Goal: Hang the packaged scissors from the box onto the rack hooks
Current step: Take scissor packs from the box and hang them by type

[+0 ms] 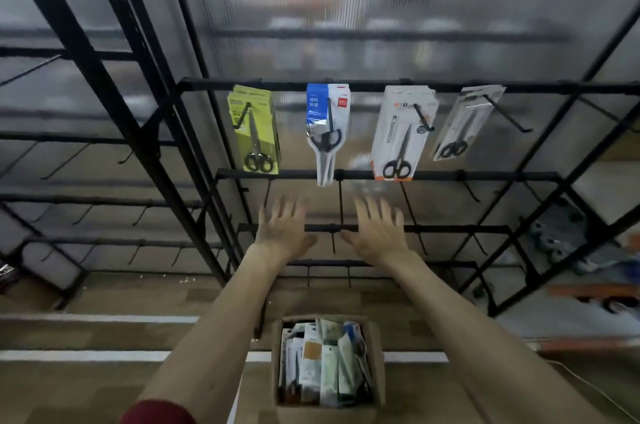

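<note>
Brown flooring with white stripes runs under the scene, and nearest on it stands an open cardboard box packed with upright packaged scissors, the stock waiting to be hung. Above it both arms reach forward: the left hand and the right hand are flat with fingers spread, holding nothing, side by side in front of the lower bars of the black rack. An empty hook points down between them. Farther up, four packs already hang in a row: a yellow-green pack at the left, a blue and white pack, a white pack and a clear pack at the right. Such packs look light, stiff and rather slick; pinching the top edge beside the hang hole should keep the hole free. Farthest, a ribbed translucent wall blurs what lies behind.
</note>
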A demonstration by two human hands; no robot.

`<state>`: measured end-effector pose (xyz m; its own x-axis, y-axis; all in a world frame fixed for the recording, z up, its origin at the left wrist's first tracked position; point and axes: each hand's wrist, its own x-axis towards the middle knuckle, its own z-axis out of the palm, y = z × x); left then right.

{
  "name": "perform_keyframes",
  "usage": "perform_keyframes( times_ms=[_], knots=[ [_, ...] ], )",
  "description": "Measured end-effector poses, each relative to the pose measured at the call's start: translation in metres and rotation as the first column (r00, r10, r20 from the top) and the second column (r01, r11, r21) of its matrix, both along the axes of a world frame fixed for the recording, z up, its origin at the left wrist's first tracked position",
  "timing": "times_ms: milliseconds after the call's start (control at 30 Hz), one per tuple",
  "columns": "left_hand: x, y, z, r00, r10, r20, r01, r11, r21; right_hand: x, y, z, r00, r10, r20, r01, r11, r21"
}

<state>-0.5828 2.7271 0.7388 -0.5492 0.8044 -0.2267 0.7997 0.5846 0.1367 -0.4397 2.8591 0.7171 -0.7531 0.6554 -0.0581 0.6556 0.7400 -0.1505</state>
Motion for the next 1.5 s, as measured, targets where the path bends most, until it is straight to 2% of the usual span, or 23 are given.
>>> perform_keyframes(
  times_ms=[133, 233, 333, 500, 833, 1033, 1167, 1333, 1433, 1500],
  knots=[
    [0.006, 0.004, -0.026, 0.998, -0.039, 0.055, 0.038, 0.999, 0.02, 0.01, -0.001, -0.012, 0.998, -0.042, -0.044, 0.042, 0.999, 0.018],
    [0.013, 0.005, -0.067, 0.993, -0.043, 0.107, 0.042, 0.999, 0.012, 0.016, -0.004, -0.04, 0.996, -0.063, -0.069, 0.057, 0.995, -0.086],
    [0.02, -0.001, -0.128, 0.988, -0.041, 0.148, 0.051, 0.997, -0.064, 0.021, -0.007, -0.092, 0.997, -0.076, 0.018, 0.078, 0.98, -0.186],
    [0.028, -0.006, -0.263, 0.986, -0.045, 0.159, 0.065, 0.99, -0.126, 0.03, -0.004, -0.23, 0.995, -0.104, 0.007, 0.102, 0.963, -0.248],
    [0.045, -0.008, -0.574, 0.982, -0.025, 0.185, 0.046, 0.993, -0.111, 0.041, -0.016, -0.555, 0.997, -0.081, 0.009, 0.08, 0.95, -0.302],
    [0.037, -0.009, -0.715, 0.979, 0.01, 0.201, 0.019, 0.99, -0.141, 0.031, -0.021, -0.696, 0.999, -0.039, -0.012, 0.033, 0.947, -0.32],
    [0.034, -0.009, -0.774, 0.977, 0.01, 0.212, 0.015, 0.993, -0.117, 0.024, -0.022, -0.757, 0.999, -0.031, 0.014, 0.033, 0.959, -0.283],
    [0.027, -0.007, -0.816, 0.976, 0.03, 0.216, -0.013, 0.997, -0.082, 0.01, -0.018, -0.793, 0.998, -0.061, 0.032, 0.066, 0.982, -0.175],
    [0.026, -0.006, -0.832, 0.939, 0.176, 0.295, -0.158, 0.984, -0.084, 0.006, -0.02, -0.808, 0.97, -0.241, 0.031, 0.241, 0.943, -0.23],
    [0.027, -0.009, -0.843, 0.871, 0.32, 0.373, -0.284, 0.947, -0.15, 0.01, -0.017, -0.821, 0.913, -0.397, 0.094, 0.403, 0.839, -0.367]
  ],
)
